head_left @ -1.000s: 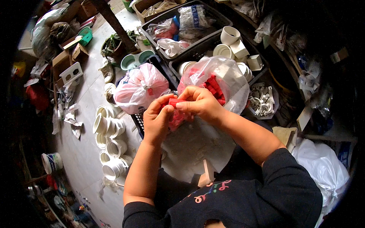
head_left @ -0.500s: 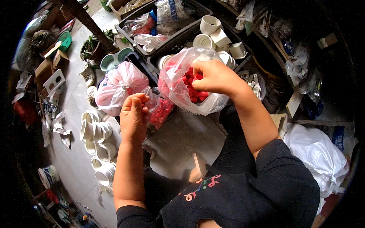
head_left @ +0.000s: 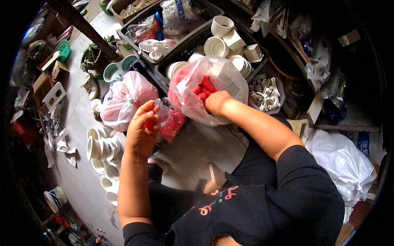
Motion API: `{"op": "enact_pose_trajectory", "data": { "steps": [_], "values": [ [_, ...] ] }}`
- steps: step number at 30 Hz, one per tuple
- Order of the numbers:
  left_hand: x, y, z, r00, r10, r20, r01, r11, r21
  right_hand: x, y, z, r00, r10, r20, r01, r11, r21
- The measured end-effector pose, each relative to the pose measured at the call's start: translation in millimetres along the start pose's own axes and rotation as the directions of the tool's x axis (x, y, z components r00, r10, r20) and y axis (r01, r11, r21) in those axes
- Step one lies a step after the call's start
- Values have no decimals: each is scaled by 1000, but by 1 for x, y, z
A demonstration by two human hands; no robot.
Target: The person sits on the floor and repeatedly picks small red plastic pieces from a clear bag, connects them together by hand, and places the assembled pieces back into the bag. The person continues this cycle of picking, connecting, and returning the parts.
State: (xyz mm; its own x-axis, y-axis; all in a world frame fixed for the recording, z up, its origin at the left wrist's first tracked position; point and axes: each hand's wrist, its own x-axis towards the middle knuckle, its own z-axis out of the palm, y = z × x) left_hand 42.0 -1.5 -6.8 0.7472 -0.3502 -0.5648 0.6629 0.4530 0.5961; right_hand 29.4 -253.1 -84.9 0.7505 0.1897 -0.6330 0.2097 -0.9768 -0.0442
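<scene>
A clear plastic bag (head_left: 186,100) stands open in front of me, holding small red cylindrical pieces (head_left: 204,87). My right hand (head_left: 219,102) reaches into its mouth and touches the pieces; its fingertips are hidden. To the left, my left hand (head_left: 139,131) is raised palm inward, its fingers curled around a small red piece (head_left: 151,124). Just beyond that hand sits a tied, whitish see-through bag (head_left: 129,98) with pinkish contents. Between the two bags lies a smaller clear bag of red pieces (head_left: 172,126).
Behind the open bag, a black crate (head_left: 262,63) holds white plastic pipe fittings (head_left: 216,46). Another crate (head_left: 135,45) with bagged goods adjoins it. White fittings (head_left: 100,147) lie on the floor at left. A tub of small white clips (head_left: 266,94) and a white sack (head_left: 340,164) are at right.
My right hand has moved down and slightly right, deeper into the bag. My left hand has turned and loosened from a pinch, showing red in its palm. The view has shifted slightly.
</scene>
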Motion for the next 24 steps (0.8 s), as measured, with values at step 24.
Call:
{"op": "enact_pose_trajectory", "data": {
  "steps": [24],
  "values": [
    [-108,-33,-17,966,217,143,-202,973,-111,-95,17,-50,927,14,-376,308,545,780]
  ]
}}
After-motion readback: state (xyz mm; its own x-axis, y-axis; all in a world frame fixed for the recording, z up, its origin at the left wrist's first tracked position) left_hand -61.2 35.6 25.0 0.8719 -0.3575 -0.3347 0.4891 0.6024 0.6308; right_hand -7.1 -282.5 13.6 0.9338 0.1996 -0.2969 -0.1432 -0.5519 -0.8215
